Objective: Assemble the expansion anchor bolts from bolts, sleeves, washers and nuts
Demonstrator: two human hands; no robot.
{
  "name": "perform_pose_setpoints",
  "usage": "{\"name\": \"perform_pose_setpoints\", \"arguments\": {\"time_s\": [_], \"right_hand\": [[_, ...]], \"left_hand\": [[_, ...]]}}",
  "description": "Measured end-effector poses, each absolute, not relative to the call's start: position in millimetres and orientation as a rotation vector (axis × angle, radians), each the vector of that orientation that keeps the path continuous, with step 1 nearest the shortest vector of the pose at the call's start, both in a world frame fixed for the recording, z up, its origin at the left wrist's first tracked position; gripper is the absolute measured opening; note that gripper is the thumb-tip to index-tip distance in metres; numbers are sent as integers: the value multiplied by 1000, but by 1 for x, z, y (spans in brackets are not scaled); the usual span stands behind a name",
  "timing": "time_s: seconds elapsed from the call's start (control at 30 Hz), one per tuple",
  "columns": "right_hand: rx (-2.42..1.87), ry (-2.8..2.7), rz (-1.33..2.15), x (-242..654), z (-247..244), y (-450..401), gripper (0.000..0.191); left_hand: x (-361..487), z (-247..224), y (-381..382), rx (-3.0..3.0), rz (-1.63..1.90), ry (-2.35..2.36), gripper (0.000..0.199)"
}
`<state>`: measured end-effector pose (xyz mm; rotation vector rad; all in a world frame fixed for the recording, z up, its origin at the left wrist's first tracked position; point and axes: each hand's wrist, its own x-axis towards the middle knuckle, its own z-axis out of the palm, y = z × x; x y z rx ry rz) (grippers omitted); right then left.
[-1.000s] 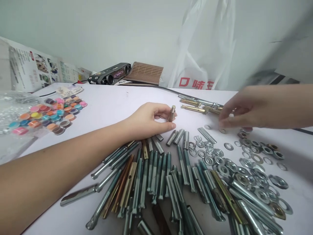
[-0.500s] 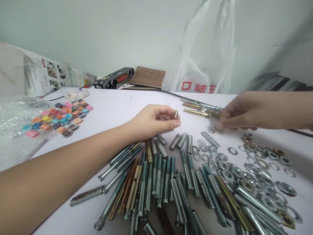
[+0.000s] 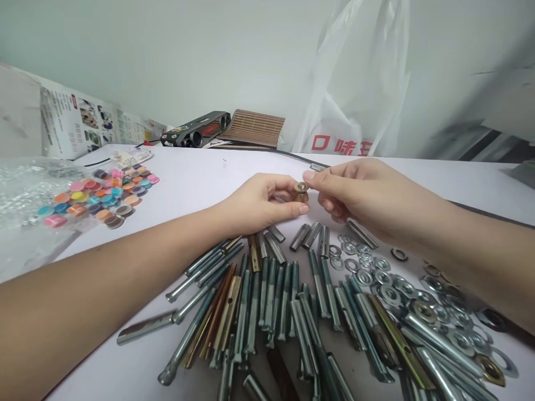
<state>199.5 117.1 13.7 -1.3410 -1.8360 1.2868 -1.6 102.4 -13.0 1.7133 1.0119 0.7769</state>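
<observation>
My left hand (image 3: 267,203) is closed around an upright gold-coloured bolt (image 3: 301,196), mostly hidden by the fingers. A small round metal washer (image 3: 301,186) sits at the bolt's top end. My right hand (image 3: 351,186) meets it from the right, thumb and fingertips pinched at the washer's edge. Below both hands lie many bolts (image 3: 271,295) with flared ends, some blue-tinted, and loose split metal sleeves (image 3: 312,236). To the right, under my right forearm, washers and nuts (image 3: 388,295) are heaped.
At the left lie colourful round pieces (image 3: 100,197) in clear plastic (image 3: 37,195). A black box (image 3: 196,131) and a brown slatted mat (image 3: 254,129) stand at the back. A white plastic bag (image 3: 355,94) hangs against the wall. A dark cable (image 3: 292,157) runs along the rear.
My right hand has moved left from the washers and finished bolts at the right to the bolt top in my left hand. A washer now shows there. My left hand has barely moved.
</observation>
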Motion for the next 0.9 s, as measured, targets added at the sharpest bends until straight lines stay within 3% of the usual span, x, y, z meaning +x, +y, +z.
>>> {"name": "perform_pose_setpoints", "arguments": {"time_s": [0.3, 0.53, 0.77, 0.9], "right_hand": [[-1644, -1942, 740, 210, 40, 105, 48], [-1533, -2408, 817, 214, 34, 99, 35], [-1615, -2593, 786, 227, 39, 90, 26], [-1586, -2776, 745, 245, 37, 100, 39]], "left_hand": [[-1, -9, 98, 1603, 890, 1174, 28], [-1, -9, 99, 1592, 1001, 1332, 38], [-5, -11, 102, 1543, 972, 1183, 37], [-8, -11, 103, 1554, 905, 1118, 38]]}}
